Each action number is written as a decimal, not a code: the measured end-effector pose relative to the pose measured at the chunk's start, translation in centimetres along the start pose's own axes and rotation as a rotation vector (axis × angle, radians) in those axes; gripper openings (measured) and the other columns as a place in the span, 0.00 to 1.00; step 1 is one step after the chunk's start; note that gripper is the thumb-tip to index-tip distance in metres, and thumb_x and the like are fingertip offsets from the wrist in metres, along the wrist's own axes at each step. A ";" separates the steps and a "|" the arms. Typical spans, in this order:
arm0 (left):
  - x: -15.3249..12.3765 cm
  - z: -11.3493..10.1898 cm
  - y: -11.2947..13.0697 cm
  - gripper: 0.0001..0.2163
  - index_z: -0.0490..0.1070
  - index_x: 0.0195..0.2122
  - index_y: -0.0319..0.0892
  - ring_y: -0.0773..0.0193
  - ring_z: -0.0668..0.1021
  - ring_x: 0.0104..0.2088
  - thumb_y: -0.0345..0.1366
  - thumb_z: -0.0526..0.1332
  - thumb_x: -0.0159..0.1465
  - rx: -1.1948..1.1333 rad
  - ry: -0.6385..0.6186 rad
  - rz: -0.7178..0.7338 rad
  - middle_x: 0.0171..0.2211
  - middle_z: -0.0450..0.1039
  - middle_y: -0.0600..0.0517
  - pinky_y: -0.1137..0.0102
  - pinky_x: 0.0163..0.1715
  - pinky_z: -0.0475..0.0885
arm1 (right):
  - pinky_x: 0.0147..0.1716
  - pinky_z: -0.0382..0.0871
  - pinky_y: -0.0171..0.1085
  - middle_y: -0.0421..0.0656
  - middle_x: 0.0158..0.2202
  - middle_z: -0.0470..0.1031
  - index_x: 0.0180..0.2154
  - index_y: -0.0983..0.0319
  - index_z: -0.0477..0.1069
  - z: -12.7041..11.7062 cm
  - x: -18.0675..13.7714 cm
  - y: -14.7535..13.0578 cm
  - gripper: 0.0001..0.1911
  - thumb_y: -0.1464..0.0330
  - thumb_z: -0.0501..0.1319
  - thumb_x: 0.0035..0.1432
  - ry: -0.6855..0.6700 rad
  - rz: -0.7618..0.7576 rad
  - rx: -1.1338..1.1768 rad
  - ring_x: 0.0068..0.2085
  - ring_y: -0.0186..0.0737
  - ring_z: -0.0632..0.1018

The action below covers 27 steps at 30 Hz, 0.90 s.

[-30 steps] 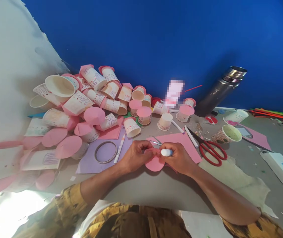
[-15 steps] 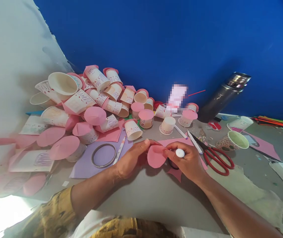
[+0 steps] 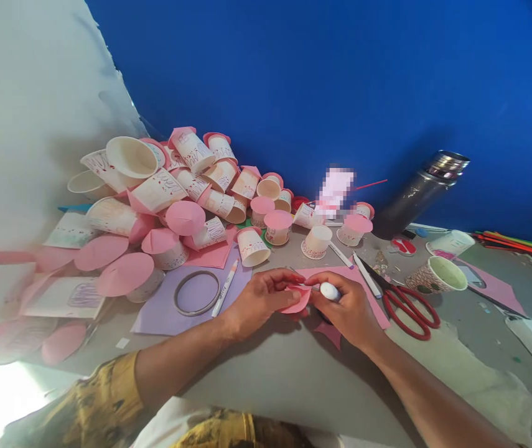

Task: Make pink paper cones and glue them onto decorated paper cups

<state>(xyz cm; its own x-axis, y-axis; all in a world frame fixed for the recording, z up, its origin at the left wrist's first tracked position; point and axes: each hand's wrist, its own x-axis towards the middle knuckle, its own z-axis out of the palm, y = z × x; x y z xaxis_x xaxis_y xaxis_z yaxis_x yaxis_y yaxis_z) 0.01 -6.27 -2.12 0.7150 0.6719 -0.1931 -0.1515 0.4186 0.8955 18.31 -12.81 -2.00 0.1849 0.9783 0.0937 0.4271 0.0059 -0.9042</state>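
Note:
My left hand (image 3: 266,295) pinches a round pink paper piece (image 3: 296,302), its thumb on the near face and the paper bent between the fingers. Close beside it, my right hand (image 3: 347,305) is closed around a white, round-ended, pen-like tool (image 3: 330,291). Its fingertips meet the right edge of the paper; the tool's far end is mostly hidden. Beneath the hands lies a larger pink sheet (image 3: 378,311) with a cut edge. Red-handled scissors (image 3: 412,311) and a white marker (image 3: 367,277) rest to the right of my right hand.
Paper cups with pink paper tops (image 3: 158,186) are heaped at the left. A tape roll (image 3: 197,292) and another marker (image 3: 225,289) lie on a purple sheet (image 3: 154,320). On the right stand a dark flask (image 3: 415,199) and a patterned cup (image 3: 436,275). A blue wall (image 3: 294,74) rises behind.
The pink paper has tilted and folded over, and my left thumb has come down onto its near face. The white tool has shifted slightly left in my right hand. The view has turned slightly.

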 end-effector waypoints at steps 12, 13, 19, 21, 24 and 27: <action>0.6 -0.6 0.2 0.12 0.79 0.39 0.38 0.64 0.73 0.33 0.41 0.62 0.64 0.330 0.154 0.148 0.32 0.76 0.50 0.70 0.34 0.66 | 0.29 0.74 0.35 0.46 0.41 0.81 0.50 0.59 0.71 0.5 -1.2 0.1 0.15 0.61 0.52 0.70 0.000 -0.280 -0.330 0.34 0.40 0.80; 0.6 -0.5 0.1 0.11 0.79 0.38 0.38 0.64 0.73 0.34 0.40 0.61 0.65 0.345 0.136 0.167 0.33 0.75 0.50 0.70 0.34 0.66 | 0.31 0.75 0.36 0.46 0.42 0.82 0.50 0.59 0.71 0.7 -1.2 0.1 0.14 0.62 0.53 0.70 0.022 -0.308 -0.368 0.35 0.41 0.81; 0.1 -0.1 0.1 0.11 0.76 0.36 0.39 0.68 0.65 0.29 0.36 0.55 0.68 0.475 0.047 0.242 0.28 0.66 0.54 0.70 0.30 0.60 | 0.29 0.72 0.35 0.45 0.37 0.84 0.45 0.60 0.72 1.0 -0.9 0.2 0.10 0.63 0.56 0.69 0.155 -0.424 -0.552 0.34 0.42 0.83; 0.0 0.0 0.2 0.11 0.75 0.35 0.39 0.67 0.64 0.29 0.34 0.54 0.68 0.536 0.057 0.249 0.27 0.65 0.55 0.70 0.31 0.60 | 0.29 0.69 0.35 0.45 0.36 0.83 0.44 0.60 0.72 1.1 -0.9 0.3 0.09 0.64 0.56 0.69 0.176 -0.469 -0.598 0.33 0.41 0.83; -0.1 0.1 0.2 0.12 0.73 0.32 0.39 0.67 0.64 0.29 0.32 0.51 0.67 0.640 0.089 0.250 0.26 0.64 0.56 0.71 0.31 0.60 | 0.29 0.67 0.36 0.44 0.34 0.83 0.44 0.61 0.72 1.2 -1.0 0.6 0.08 0.65 0.57 0.69 0.189 -0.506 -0.638 0.31 0.40 0.82; -0.2 0.0 0.1 0.12 0.71 0.29 0.40 0.67 0.64 0.27 0.30 0.50 0.66 0.727 0.103 0.253 0.23 0.63 0.57 0.71 0.29 0.59 | 0.28 0.65 0.36 0.43 0.32 0.82 0.43 0.61 0.72 1.3 -1.1 0.8 0.08 0.66 0.57 0.69 0.195 -0.538 -0.648 0.30 0.39 0.81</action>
<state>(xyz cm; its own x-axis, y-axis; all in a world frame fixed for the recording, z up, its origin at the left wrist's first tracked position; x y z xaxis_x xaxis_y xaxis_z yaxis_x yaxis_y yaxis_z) -0.18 -6.34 -2.02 0.6460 0.7619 0.0478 0.2096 -0.2372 0.9486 17.28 -13.60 -3.40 -0.0643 0.8232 0.5642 0.9097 0.2807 -0.3059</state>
